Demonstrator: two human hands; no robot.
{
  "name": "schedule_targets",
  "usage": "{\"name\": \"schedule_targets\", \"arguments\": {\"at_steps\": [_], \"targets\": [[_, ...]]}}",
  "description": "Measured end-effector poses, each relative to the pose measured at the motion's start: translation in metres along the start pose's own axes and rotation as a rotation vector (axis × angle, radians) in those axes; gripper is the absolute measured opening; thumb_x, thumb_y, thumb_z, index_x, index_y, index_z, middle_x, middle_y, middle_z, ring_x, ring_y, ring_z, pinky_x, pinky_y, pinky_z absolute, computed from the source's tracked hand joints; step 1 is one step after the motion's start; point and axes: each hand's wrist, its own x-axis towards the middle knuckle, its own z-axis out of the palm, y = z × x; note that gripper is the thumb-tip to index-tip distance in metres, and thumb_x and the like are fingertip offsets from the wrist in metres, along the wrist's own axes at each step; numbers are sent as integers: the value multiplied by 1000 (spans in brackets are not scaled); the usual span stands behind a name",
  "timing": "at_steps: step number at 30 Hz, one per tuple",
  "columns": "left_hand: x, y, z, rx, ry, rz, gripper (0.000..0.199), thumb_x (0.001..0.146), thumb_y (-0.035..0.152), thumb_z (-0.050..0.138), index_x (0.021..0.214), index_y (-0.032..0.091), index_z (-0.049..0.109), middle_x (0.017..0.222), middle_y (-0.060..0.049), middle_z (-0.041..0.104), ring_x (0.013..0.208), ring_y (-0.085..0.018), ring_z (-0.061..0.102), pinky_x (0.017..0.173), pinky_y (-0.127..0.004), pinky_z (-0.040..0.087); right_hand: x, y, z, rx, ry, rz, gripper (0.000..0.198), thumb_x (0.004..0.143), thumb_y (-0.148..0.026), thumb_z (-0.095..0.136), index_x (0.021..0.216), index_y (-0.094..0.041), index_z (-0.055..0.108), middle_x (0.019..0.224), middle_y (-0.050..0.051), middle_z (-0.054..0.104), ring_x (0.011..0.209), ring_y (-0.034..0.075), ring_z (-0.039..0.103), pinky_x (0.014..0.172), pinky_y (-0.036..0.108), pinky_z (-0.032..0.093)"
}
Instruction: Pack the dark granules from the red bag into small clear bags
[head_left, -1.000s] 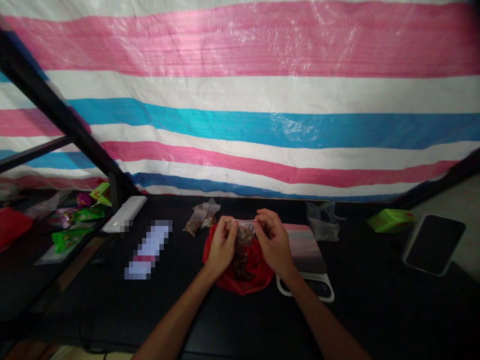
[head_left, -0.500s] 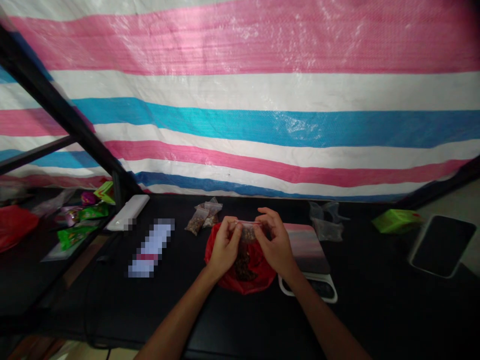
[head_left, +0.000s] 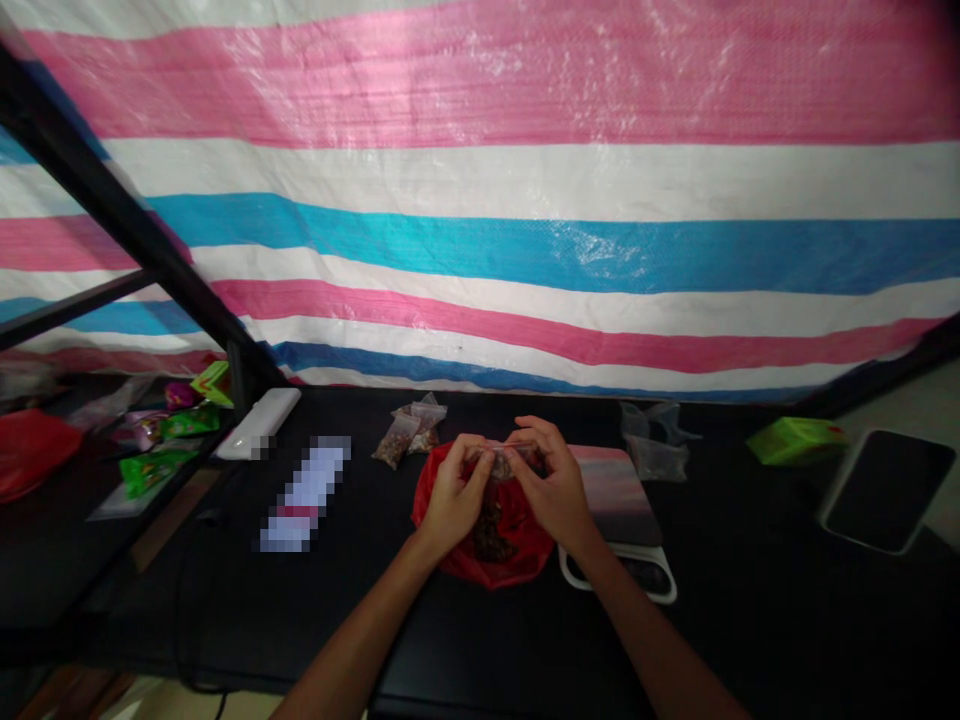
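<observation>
Between my two hands is a small clear zip bag (head_left: 501,466), its top edge pinched from both sides. My left hand (head_left: 459,492) grips the left end of that edge with thumb and fingers. On the right end, my right hand (head_left: 553,482) does the same, with its index finger raised. Just below the hands lies an open red plastic bag (head_left: 525,560) holding dark brown, loose bits (head_left: 491,535). A digital scale (head_left: 619,500) with a shiny top stands right of the red bag, partly behind my right forearm. What the zip bag contains is hard to make out.
Filled small zip bags (head_left: 405,430) lie behind the red bag, left. Clear bags (head_left: 656,445) lie behind right, before a green box (head_left: 799,442) and a phone (head_left: 889,490). A white device (head_left: 259,425) and green packets (head_left: 157,470) are left, near a black frame bar (head_left: 150,240).
My thumbs have moved closer together along the zip bag's top edge. The view has shifted very slightly; the things on the table stay where they were.
</observation>
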Motion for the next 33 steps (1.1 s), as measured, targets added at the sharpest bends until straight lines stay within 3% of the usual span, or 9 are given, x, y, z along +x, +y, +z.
{"name": "schedule_targets", "arguments": {"at_steps": [7,11,17,23,30,33], "targets": [[-1,4,-1,74,-3,47,17,97,34,63,108,21,69,108,-7,74,100,-20,71,91,-33,56,-1,-5,-2,-4,-18,-5,29,96,-30,64,123,-25,58,99,2,69,89,18,66,80,32,51],[2,12,-5,150,-6,144,14,97,29,63,103,21,73,108,-7,74,103,-21,69,95,-34,53,-1,-5,-2,-1,-30,3,36,95,-32,66,129,-26,56,102,2,70,88,18,66,77,32,52],[2,20,-5,184,-10,212,9,96,25,65,96,20,73,101,-6,74,97,-19,69,91,-32,52,-3,-7,-2,-29,-25,-26,32,94,-29,66,126,-27,58,98,1,69,88,17,66,80,31,51],[2,19,-6,194,25,169,12,94,30,68,90,19,73,98,-7,74,94,-20,70,87,-32,55,-4,-10,-4,-24,-62,-29,43,93,-29,67,134,-28,55,97,1,70,79,16,64,71,29,52],[0,21,-6,170,-33,140,12,94,30,68,90,20,72,99,-8,75,95,-20,70,88,-32,56,-4,-15,-6,-59,-40,-70,28,93,-28,67,121,-29,64,97,1,72,90,20,69,88,35,56],[2,23,-6,114,-20,107,14,93,32,70,88,19,74,100,-8,75,96,-20,70,88,-32,56,-5,-14,-6,-80,-17,-87,32,92,-28,69,124,-29,65,97,2,72,87,20,67,84,36,56]]}}
